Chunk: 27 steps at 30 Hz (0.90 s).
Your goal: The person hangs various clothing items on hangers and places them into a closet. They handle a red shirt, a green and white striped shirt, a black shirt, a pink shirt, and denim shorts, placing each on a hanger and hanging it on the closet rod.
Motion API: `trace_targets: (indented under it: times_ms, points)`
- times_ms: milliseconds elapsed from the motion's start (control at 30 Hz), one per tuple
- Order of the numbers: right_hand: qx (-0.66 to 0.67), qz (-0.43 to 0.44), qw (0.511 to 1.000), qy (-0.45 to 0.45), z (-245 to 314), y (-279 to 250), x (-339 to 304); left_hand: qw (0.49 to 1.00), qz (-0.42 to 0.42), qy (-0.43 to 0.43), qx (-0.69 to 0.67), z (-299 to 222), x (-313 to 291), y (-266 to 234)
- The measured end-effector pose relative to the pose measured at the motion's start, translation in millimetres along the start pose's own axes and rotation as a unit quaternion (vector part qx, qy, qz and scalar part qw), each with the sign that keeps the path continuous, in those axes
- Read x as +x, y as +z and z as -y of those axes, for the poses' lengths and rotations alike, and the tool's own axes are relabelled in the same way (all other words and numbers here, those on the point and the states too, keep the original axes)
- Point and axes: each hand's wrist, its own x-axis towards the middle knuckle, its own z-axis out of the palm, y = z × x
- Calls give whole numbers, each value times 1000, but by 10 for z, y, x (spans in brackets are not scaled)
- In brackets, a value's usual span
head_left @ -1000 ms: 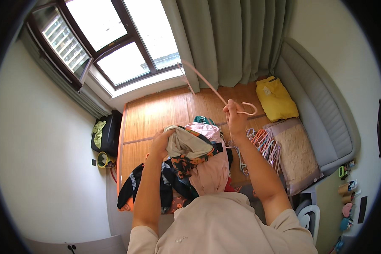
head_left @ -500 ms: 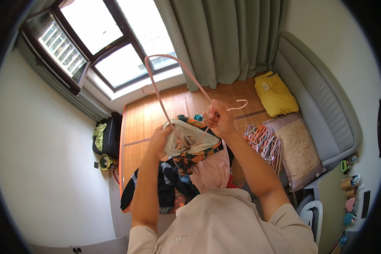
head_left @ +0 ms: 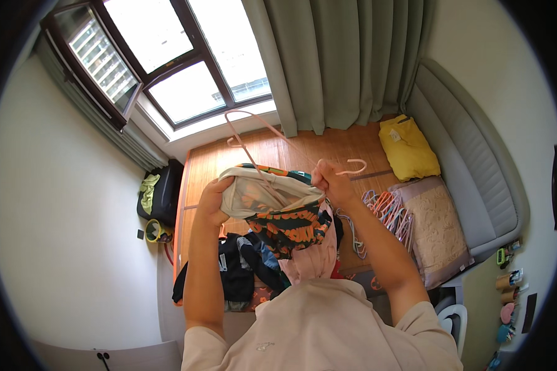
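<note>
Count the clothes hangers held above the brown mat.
1: the slim pink hanger gripped by the right hand, reaching partly into the dark orange-patterned fabric garment. Others may be hidden.

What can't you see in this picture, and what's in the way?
All in the head view:
The lower end of the pink hanger: hidden inside the patterned garment.
Part of the black clothing: covered by the left forearm.
How many are in the hanger heap: they overlap and look too small.
Most of outdoors: washed out by glare in the window.
</note>
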Motion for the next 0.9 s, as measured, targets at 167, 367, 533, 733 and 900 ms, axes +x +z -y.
trace_targets:
  times_ms: [167, 367, 533, 733, 900]
  points:
    - [-14, 64, 997, -31, 426, 111, 148, 983, -88, 29, 161, 103, 84, -104]
    - [-33, 102, 992, 59, 723, 149, 262, 963, -150, 75, 213, 141, 243, -170]
    - [-117, 32, 993, 4, 563, 205, 248, 996, -78, 47, 5, 131, 215, 151]
    - [-129, 139, 981, 37, -39, 23, -4, 995, 25, -39, -93, 30, 168, -27]
    - [-232, 156, 958, 64, -286, -352, -66, 997, 15, -10, -72, -85, 75, -41]
